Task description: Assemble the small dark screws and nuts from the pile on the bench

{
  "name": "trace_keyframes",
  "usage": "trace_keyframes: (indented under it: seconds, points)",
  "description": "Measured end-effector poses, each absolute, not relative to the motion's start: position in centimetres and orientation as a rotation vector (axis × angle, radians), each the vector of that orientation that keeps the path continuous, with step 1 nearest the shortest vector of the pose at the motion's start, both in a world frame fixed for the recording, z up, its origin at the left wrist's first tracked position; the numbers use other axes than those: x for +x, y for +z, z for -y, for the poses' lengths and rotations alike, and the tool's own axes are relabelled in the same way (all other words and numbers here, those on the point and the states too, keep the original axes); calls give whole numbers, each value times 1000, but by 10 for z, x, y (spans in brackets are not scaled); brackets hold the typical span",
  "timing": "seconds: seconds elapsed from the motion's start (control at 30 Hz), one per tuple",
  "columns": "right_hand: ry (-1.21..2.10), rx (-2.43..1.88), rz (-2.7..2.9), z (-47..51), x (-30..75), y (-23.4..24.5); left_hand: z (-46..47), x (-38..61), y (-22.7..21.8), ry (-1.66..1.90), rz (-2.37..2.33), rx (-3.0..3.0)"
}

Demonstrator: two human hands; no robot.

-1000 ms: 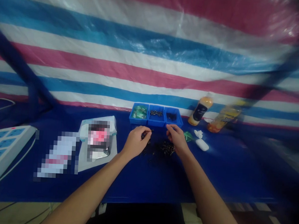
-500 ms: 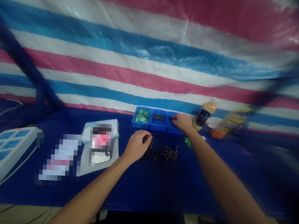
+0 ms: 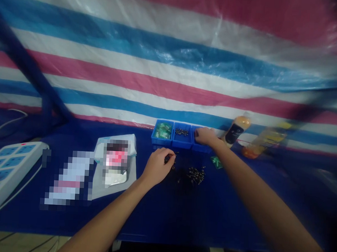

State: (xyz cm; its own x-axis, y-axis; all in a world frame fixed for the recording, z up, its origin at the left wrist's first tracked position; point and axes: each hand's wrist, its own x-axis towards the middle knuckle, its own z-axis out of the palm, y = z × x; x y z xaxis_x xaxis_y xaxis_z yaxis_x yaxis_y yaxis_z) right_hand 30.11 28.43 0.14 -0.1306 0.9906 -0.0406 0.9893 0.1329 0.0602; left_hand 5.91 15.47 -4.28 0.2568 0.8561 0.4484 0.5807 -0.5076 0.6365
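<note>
My place is rather dim, and I cannot tell exactly where the light comes from. The striped sheet (image 3: 148, 76) gives whitish glare at its upper middle and near the right top. Around the pile of small pieces (image 3: 195, 175), the blue table (image 3: 158, 219) is so dark that details are lost. Toward the right, the yellow-capped bottle (image 3: 266, 140) is smeared, and the edge falls into black. Coarse square blocks cover two areas at left.

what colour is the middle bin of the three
The middle bin is blue, best seen in the head view.
</note>
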Motion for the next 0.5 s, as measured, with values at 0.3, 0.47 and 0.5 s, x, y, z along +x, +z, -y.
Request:
trace_keyframes:
  seconds: [0.3, 0.47, 0.5]
  points:
    - [-247, 2194, -2933, -282, 299, 30, -154, 59, -42, 1106, -1320, 2190]
    - [-422, 2384, -3172, -248, 301, 19, -155, 60, -41, 1112, -1324, 2194]
    - [-400, 2415, -3155, -236, 301, 14, -155, 60, -42, 1099, -1335, 2198]
